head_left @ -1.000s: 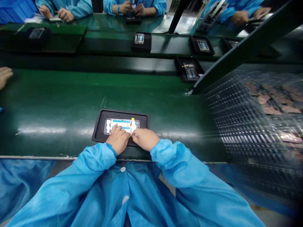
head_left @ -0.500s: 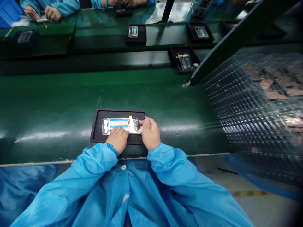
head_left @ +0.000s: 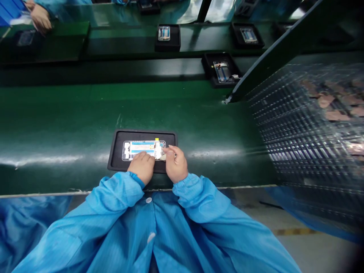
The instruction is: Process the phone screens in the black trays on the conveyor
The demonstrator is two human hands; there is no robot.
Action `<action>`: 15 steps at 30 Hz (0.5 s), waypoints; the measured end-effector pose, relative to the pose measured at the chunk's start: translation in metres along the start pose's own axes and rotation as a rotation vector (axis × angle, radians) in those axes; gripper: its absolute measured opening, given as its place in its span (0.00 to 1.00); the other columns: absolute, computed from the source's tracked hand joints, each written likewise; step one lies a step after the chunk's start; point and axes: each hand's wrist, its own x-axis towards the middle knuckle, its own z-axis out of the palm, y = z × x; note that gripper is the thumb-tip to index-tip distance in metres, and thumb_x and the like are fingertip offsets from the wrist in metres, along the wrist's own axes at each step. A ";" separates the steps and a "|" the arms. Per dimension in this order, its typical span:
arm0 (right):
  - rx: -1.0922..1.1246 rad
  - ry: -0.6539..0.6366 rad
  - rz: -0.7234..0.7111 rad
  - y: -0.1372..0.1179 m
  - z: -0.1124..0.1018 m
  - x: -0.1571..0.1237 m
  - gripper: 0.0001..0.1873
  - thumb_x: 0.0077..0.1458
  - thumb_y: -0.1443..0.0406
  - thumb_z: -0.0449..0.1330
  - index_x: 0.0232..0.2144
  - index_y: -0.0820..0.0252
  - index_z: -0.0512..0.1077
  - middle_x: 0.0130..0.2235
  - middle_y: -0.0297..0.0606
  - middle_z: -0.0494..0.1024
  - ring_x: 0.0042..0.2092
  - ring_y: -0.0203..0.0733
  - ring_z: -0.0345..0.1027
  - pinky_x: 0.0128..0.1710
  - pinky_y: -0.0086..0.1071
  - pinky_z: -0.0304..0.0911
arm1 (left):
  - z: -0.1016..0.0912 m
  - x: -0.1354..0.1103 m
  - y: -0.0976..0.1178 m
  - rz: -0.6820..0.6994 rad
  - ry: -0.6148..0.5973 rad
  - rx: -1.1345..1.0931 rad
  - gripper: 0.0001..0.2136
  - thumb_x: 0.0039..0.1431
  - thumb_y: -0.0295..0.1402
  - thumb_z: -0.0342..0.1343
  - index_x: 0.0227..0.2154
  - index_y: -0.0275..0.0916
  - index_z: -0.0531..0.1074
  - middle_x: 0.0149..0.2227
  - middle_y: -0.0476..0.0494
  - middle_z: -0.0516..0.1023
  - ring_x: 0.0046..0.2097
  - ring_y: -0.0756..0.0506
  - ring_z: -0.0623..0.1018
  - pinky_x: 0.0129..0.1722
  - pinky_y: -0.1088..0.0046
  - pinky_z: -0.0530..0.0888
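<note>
A phone frame (head_left: pixel 143 148) with blue strips and a small yellow tab lies in a black tray (head_left: pixel 119 151) on the green belt (head_left: pixel 71 125), close to the near edge. My left hand (head_left: pixel 142 167) rests on the frame's near edge, fingers curled and pressing down on it. My right hand (head_left: pixel 176 163) is at the frame's right end, fingers pinched around a small pale piece (head_left: pixel 163 157) that touches the frame. Both arms wear blue sleeves.
Three more black trays with phone frames (head_left: pixel 167 37) (head_left: pixel 222 71) (head_left: pixel 248 35) sit on the farther belts. A clear plastic blister tray (head_left: pixel 309 125) with copper-coloured parts fills the right. A dark diagonal bar (head_left: pixel 273 60) crosses the upper right. Another person's hand (head_left: pixel 40 18) is at the far left.
My right hand left the frame's near edge, lifted to its right end with a pale piece, then lowered it onto the frame. The left hand stayed pressed on the frame.
</note>
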 end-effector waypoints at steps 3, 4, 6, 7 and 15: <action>-0.074 -0.053 0.002 -0.003 -0.001 0.001 0.12 0.57 0.64 0.43 0.39 0.60 0.63 0.38 0.44 0.72 0.43 0.43 0.65 0.46 0.36 0.60 | 0.000 0.000 0.000 -0.005 -0.002 0.002 0.10 0.54 0.25 0.45 0.34 0.35 0.72 0.34 0.41 0.75 0.44 0.41 0.71 0.45 0.63 0.67; -0.105 -0.079 0.016 -0.003 -0.002 0.001 0.12 0.57 0.64 0.43 0.39 0.60 0.63 0.39 0.43 0.72 0.44 0.43 0.64 0.46 0.36 0.60 | 0.000 0.000 0.000 -0.002 0.001 0.000 0.10 0.54 0.25 0.45 0.34 0.35 0.71 0.34 0.41 0.75 0.44 0.41 0.71 0.45 0.63 0.67; -0.150 -0.123 0.023 -0.004 -0.002 0.002 0.12 0.57 0.65 0.44 0.39 0.60 0.65 0.40 0.43 0.71 0.44 0.43 0.64 0.46 0.35 0.60 | 0.000 0.000 0.000 0.003 0.004 -0.006 0.10 0.54 0.25 0.45 0.34 0.35 0.72 0.34 0.41 0.74 0.43 0.42 0.71 0.46 0.63 0.67; -0.159 -0.132 0.014 -0.005 -0.003 0.002 0.12 0.57 0.65 0.44 0.38 0.60 0.65 0.41 0.43 0.71 0.44 0.43 0.64 0.46 0.34 0.60 | 0.000 0.000 0.000 0.003 0.005 -0.010 0.10 0.54 0.25 0.45 0.33 0.35 0.72 0.33 0.41 0.74 0.43 0.42 0.71 0.46 0.64 0.67; -0.124 -0.042 0.015 0.000 -0.002 -0.001 0.14 0.58 0.65 0.40 0.39 0.61 0.62 0.38 0.44 0.72 0.43 0.41 0.65 0.45 0.34 0.60 | -0.002 0.001 0.001 -0.004 -0.004 -0.006 0.10 0.54 0.25 0.45 0.33 0.36 0.72 0.33 0.41 0.74 0.41 0.43 0.71 0.45 0.64 0.67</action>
